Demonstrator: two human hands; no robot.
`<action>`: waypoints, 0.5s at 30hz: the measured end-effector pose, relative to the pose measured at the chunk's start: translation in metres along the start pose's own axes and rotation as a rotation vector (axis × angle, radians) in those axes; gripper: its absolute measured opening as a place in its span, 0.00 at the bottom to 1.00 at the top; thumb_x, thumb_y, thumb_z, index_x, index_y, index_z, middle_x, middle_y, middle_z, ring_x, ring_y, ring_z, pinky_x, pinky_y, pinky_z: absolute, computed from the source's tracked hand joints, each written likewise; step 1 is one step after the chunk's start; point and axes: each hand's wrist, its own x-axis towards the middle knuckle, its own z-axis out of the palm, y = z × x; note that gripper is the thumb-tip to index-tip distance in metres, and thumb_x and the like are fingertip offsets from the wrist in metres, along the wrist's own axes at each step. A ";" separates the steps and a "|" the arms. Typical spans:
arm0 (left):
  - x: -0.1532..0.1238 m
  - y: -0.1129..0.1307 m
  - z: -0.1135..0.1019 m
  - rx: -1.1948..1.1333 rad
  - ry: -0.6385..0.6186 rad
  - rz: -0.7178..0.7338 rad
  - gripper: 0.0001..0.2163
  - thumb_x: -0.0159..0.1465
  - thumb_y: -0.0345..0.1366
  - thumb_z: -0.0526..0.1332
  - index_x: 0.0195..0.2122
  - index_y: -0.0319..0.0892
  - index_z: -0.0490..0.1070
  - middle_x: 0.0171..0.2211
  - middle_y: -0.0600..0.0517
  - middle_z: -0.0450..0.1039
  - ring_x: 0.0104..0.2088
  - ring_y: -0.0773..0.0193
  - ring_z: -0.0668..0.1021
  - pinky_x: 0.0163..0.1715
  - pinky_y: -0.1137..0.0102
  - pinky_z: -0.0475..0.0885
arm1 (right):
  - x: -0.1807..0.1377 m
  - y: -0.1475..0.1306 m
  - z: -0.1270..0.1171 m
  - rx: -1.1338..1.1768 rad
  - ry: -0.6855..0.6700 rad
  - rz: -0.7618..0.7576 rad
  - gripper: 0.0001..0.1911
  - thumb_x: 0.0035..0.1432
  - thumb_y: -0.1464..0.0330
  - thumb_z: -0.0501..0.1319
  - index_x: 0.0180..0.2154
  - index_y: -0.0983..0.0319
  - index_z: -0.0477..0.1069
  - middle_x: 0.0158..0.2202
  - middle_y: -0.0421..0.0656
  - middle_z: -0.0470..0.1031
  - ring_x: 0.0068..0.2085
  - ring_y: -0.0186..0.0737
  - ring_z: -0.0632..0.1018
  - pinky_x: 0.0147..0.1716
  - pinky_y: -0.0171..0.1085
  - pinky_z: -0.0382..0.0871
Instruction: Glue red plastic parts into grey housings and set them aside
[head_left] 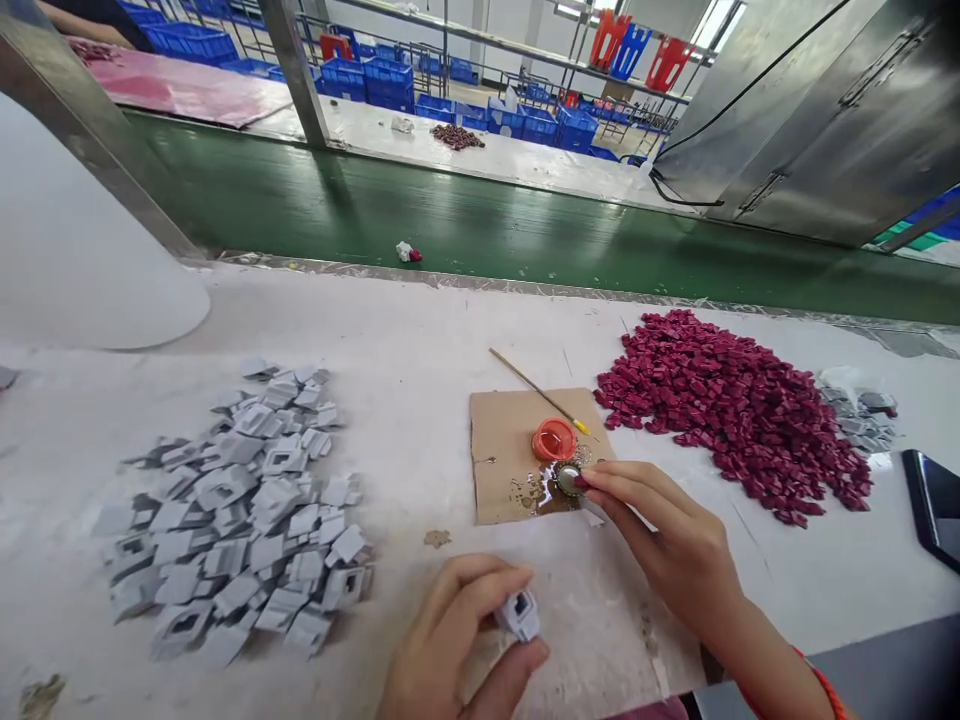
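Observation:
Between the thumb and fingers of my left hand [465, 640] is a small grey plastic part [520, 615] with a dark opening facing up. My right hand [667, 535] pinches a small dark red piece [582, 482], held at the edge of a bottle cap [568, 478] that holds clear liquid. The cap sits on a cardboard square [499, 425], with wet spots around it. Beside it stands a red cap [554, 440] with reddish contents, and a thin stick with a yellow tip [540, 390] lies across the cardboard's far edge.
Grey parts [247, 510] lie heaped on the left, dark red pieces [735, 400] on the right. A phone [934, 505] rests at the right edge. Beyond the white table [405, 330] runs a green conveyor belt [480, 220]. A large white roll [82, 240] stands at left.

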 end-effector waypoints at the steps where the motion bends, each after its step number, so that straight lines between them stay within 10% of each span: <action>1: 0.000 -0.004 0.000 0.101 -0.025 0.057 0.11 0.68 0.40 0.57 0.50 0.51 0.69 0.40 0.50 0.76 0.36 0.64 0.81 0.36 0.74 0.79 | 0.001 0.001 0.002 -0.003 -0.010 -0.004 0.11 0.63 0.76 0.58 0.44 0.59 0.74 0.39 0.43 0.78 0.41 0.38 0.79 0.41 0.36 0.78; 6: -0.001 -0.014 -0.005 0.418 -0.093 0.248 0.14 0.64 0.30 0.61 0.51 0.44 0.66 0.40 0.49 0.80 0.39 0.61 0.82 0.42 0.71 0.78 | 0.004 -0.001 0.001 -0.010 -0.026 0.010 0.12 0.62 0.76 0.59 0.45 0.58 0.74 0.39 0.43 0.78 0.41 0.38 0.79 0.42 0.37 0.78; 15: -0.006 -0.007 0.002 0.444 -0.012 0.125 0.09 0.66 0.32 0.59 0.47 0.45 0.66 0.35 0.51 0.80 0.34 0.61 0.82 0.34 0.71 0.77 | -0.041 -0.051 0.002 0.348 0.007 0.290 0.12 0.58 0.75 0.63 0.43 0.57 0.73 0.36 0.43 0.77 0.38 0.40 0.79 0.33 0.34 0.79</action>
